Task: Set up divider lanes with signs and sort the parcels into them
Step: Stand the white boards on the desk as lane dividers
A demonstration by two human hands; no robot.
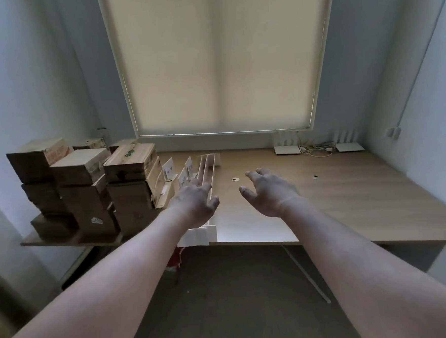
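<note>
A pile of brown cardboard parcels (86,189) stands stacked at the left end of the wooden table (337,195). Right of the pile lie long white divider strips (208,170) bundled side by side, running from the table's front edge toward the window. Small white sign cards (168,168) stand between the parcels and the strips. My left hand (195,203) hovers over the strips, fingers spread, holding nothing. My right hand (267,192) hangs open above bare tabletop just right of the strips, also holding nothing.
Two white routers (287,148) (349,146) with tangled cables (317,149) sit at the back right under the window blind. Two round cable holes (234,179) (315,176) mark the tabletop. A wall closes in on the right; dark floor lies below the front edge.
</note>
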